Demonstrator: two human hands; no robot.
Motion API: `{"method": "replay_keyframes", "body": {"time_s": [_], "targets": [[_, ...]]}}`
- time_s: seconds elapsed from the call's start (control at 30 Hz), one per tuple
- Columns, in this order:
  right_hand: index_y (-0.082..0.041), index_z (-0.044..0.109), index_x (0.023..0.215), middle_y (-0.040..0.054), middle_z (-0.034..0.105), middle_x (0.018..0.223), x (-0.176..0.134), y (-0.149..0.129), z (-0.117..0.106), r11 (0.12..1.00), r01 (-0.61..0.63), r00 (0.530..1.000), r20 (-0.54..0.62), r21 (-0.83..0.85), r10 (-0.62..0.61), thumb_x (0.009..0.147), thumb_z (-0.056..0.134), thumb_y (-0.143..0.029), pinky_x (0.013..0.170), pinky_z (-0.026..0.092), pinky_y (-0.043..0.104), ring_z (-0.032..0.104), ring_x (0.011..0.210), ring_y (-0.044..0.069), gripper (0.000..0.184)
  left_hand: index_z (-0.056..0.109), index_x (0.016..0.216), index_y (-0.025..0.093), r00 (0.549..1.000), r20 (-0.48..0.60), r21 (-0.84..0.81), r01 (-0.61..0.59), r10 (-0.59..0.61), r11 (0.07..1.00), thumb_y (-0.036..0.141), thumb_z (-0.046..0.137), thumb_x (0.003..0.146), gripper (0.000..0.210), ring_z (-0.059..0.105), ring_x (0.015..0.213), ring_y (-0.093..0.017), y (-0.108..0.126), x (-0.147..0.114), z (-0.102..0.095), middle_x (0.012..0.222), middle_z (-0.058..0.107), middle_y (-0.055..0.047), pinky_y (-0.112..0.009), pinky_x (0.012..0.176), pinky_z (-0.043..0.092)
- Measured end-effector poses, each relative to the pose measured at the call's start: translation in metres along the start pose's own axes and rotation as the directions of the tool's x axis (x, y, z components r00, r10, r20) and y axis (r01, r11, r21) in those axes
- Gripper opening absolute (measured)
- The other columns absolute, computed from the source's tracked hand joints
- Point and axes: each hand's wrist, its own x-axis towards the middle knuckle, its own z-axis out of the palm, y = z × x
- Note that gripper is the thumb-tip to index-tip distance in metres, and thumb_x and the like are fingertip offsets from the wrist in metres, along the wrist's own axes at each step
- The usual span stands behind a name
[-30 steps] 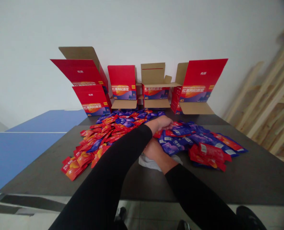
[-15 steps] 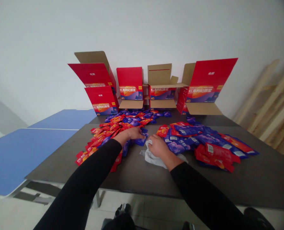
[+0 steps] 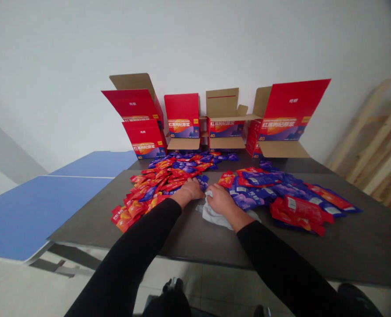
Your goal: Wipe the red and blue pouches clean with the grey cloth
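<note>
My right hand (image 3: 220,200) is closed around a bunched white cloth (image 3: 217,218), part of which spreads on the dark table. Just left of it, my left hand (image 3: 191,189) has curled fingers at a blue-purple sachet (image 3: 202,179); its fingertips are partly hidden, but they appear to pinch the sachet's edge. Beside and beyond my left hand lies a loose heap of red and blue sachets (image 3: 149,182). To the right of the cloth, larger blue pouches (image 3: 250,199) are piled with red pouches (image 3: 297,209).
Along the back of the table (image 3: 195,242) stand open red cartons, including a left carton (image 3: 145,138), two middle ones (image 3: 182,116) (image 3: 226,127) and a right carton (image 3: 281,119) with flaps out. A blue table (image 3: 76,193) adjoins at left. Wooden boards (image 3: 380,145) lean at right.
My left hand has shifted right and nearer to me, and the blue sachet by it has turned. Several sachets near my left forearm have been displaced or covered. My right hand still grips the cloth.
</note>
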Motion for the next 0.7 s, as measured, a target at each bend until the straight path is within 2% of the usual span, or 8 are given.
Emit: {"method": "replay_keyframes", "body": {"time_s": [0.1,0.17,0.3,0.4,0.5,0.6,0.7], "targets": [[-0.017,0.066,0.104,0.0112,0.066,0.108,0.000,-0.001,-0.001,1.000,-0.004,1.000,-0.007,0.012,0.004,0.089,0.057,-0.018,0.094,0.046,0.031,0.061,0.104,0.023,0.018,0.045,0.075,0.022,0.996,-0.089,0.109,0.034,-0.024,0.994,0.000,0.082,0.043,0.053,0.039,0.142,-0.047,0.000,-0.004,-0.004,0.118,0.065,-0.020,-0.046,0.110,0.035],[-0.017,0.066,0.103,0.0111,0.066,0.108,0.000,-0.001,-0.001,1.000,-0.003,1.000,-0.011,0.010,0.003,0.089,0.056,-0.017,0.094,0.046,0.031,0.061,0.104,0.023,0.017,0.042,0.072,0.024,0.994,-0.102,0.115,0.042,-0.030,0.993,0.004,0.081,0.050,0.048,0.050,0.134,-0.044,0.001,-0.009,-0.007,0.100,0.069,-0.016,-0.044,0.108,0.038],[-0.017,0.065,0.098,0.0110,0.065,0.105,0.000,0.000,0.001,1.000,0.008,0.999,-0.044,0.019,-0.007,0.087,0.055,-0.015,0.095,0.046,0.032,0.061,0.103,0.024,0.015,0.046,0.071,0.024,0.990,-0.142,0.072,0.005,0.005,0.997,0.010,0.076,0.065,0.035,0.061,0.121,-0.036,0.004,-0.020,-0.010,0.084,0.068,-0.010,-0.038,0.101,0.045],[-0.018,0.064,0.096,0.0106,0.064,0.103,0.000,0.002,0.002,0.999,0.001,0.992,-0.125,0.053,0.006,0.085,0.055,-0.014,0.096,0.047,0.034,0.059,0.104,0.024,0.015,0.053,0.080,0.021,0.982,-0.190,-0.234,-0.034,-0.011,0.972,0.007,0.073,0.068,0.028,0.069,0.100,-0.029,0.005,-0.029,-0.008,0.084,0.069,-0.008,-0.036,0.088,0.052],[-0.019,0.063,0.099,0.0105,0.062,0.104,0.001,0.006,0.001,0.991,-0.004,0.963,-0.267,0.130,0.039,0.083,0.055,-0.014,0.099,0.048,0.037,0.058,0.105,0.025,0.018,0.059,0.097,0.018,0.996,-0.077,-0.602,-0.010,-0.046,0.799,0.005,0.068,0.071,0.031,0.071,0.080,-0.021,0.004,-0.038,-0.003,0.093,0.071,-0.008,-0.034,0.076,0.057],[-0.019,0.062,0.104,0.0118,0.061,0.107,0.000,0.010,-0.003,0.974,0.035,0.906,-0.418,0.224,0.064,0.082,0.054,-0.014,0.103,0.048,0.041,0.058,0.108,0.027,0.023,0.060,0.110,0.018,0.998,0.027,-0.767,0.058,-0.059,0.639,0.006,0.066,0.073,0.040,0.071,0.077,-0.017,0.002,-0.043,-0.001,0.097,0.072,-0.007,-0.032,0.073,0.059],[-0.019,0.063,0.108,0.0127,0.061,0.110,-0.003,0.011,-0.007,0.957,0.111,0.864,-0.502,0.266,0.039,0.082,0.055,-0.015,0.106,0.048,0.044,0.057,0.113,0.028,0.028,0.063,0.113,0.017,0.984,0.149,-0.827,0.178,-0.097,0.533,0.028,0.062,0.089,0.026,0.070,0.074,-0.017,0.002,-0.045,-0.003,0.095,0.072,-0.008,-0.032,0.070,0.060]]}}
